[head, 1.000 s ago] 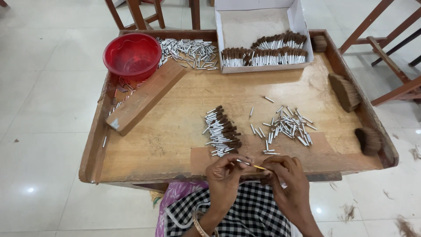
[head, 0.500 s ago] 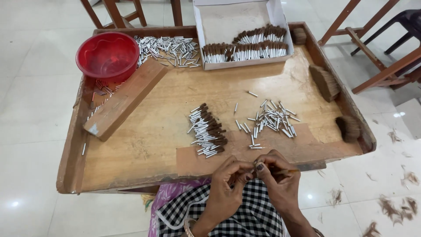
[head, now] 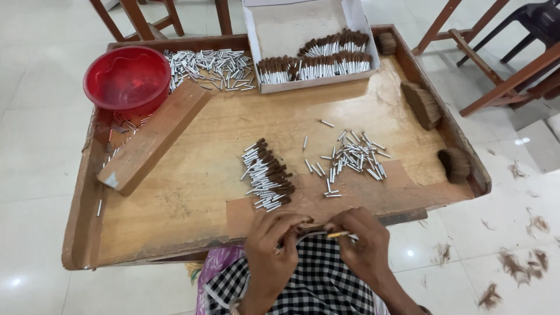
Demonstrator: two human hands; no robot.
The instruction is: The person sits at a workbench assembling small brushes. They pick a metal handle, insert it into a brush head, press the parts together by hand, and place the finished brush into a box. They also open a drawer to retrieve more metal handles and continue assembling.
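Note:
My left hand (head: 272, 245) and my right hand (head: 360, 242) meet at the near edge of a shallow wooden tray table (head: 175, 175), over my checked cloth lap. Between them they pinch a small silver tube with a brown tuft (head: 315, 231); my right hand also holds a thin yellow stick (head: 338, 235). Just beyond my left hand lies a heap of tubes with brown tufted ends (head: 269, 175). Loose plain silver tubes (head: 350, 160) are scattered beyond my right hand.
A red plastic bowl (head: 127, 79) and a long wooden block (head: 153, 137) sit at the far left. More silver tubes (head: 210, 67) are piled behind. A white box (head: 303, 23) holds rows of tufted tubes. Brown fibre bundles (head: 421, 104) lie at the right rim. Wooden chairs stand around.
The view has shifted and drawn closer. My hands have come nearer together at the tray's near edge, still working the small tube with the stick.

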